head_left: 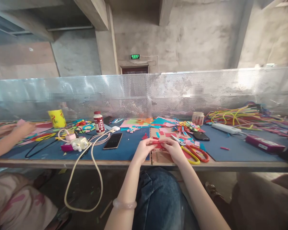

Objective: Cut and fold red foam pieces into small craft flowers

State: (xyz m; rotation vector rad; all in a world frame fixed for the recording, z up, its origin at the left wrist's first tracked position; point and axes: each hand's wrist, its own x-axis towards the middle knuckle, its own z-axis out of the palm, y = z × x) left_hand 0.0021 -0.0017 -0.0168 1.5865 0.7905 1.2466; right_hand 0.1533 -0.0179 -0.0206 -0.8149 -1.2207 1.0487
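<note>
Both hands meet over the table's front edge, in the middle of the head view. Between their fingertips is a small piece of red paper (pixel 158 145). My left hand (pixel 144 149) pinches its left side, and my right hand (pixel 173 149) pinches its right side. Just right of my right hand lie scissors with red handles (pixel 202 154) and a yellow-handled pair (pixel 191 156). Red and pink paper scraps (pixel 165 130) are spread behind the fingers. A pile of colourful paper flowers (pixel 186 126) sits behind my right hand.
Left on the blue table (pixel 132 150) are a phone (pixel 113 141), a red bottle (pixel 99 123), a yellow cup (pixel 57 118) and a cable looping over the edge (pixel 101 179). A dark phone (pixel 201 136) and power strip (pixel 226 128) lie right. Another person's hands (pixel 21 129) work far left.
</note>
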